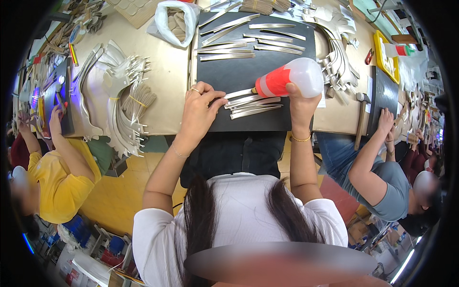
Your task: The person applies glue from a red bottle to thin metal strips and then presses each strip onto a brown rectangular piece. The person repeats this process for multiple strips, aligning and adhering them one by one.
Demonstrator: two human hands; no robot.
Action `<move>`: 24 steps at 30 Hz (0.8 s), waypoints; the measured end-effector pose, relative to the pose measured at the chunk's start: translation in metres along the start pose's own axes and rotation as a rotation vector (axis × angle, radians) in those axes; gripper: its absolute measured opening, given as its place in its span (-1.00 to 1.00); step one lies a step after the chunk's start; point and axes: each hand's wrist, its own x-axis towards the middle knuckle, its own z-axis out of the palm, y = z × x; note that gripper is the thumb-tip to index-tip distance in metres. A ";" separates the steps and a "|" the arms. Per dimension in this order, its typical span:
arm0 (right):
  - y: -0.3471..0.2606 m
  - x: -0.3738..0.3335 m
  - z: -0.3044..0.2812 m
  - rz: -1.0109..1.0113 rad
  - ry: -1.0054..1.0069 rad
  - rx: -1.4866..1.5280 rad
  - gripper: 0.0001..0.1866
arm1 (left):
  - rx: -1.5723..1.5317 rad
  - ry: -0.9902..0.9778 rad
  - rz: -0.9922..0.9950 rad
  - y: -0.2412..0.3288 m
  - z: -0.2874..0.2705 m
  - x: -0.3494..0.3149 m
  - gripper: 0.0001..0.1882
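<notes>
Head view: how far along is it?

One strip is in hand over the black board, with the bottle tipped and its nozzle at the strip's right end. Just below, the lower strips lie in a close group; farther up, the upper strips lie spread in two loose columns.

Which are done?

Can't fairly say. Any mark from the bottle would be too small to make out, so neither group can be called finished or left.

And the fingers?

The left hand pinches the strip's left end between thumb and forefinger. The right hand is wrapped round the bottle; most of its fingers are hidden.

Anything in the way?

Only the bottle, covering part of the board. Off to the left lie metal parts and a banded bundle; a white bag sits by the upper left corner. To the right are a hammer and a yellow tray. Co-workers' hands are well apart.
</notes>
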 end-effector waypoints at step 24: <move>0.013 0.006 0.054 0.135 0.013 0.454 -0.41 | 0.166 0.077 0.037 -0.007 0.001 -0.001 -0.69</move>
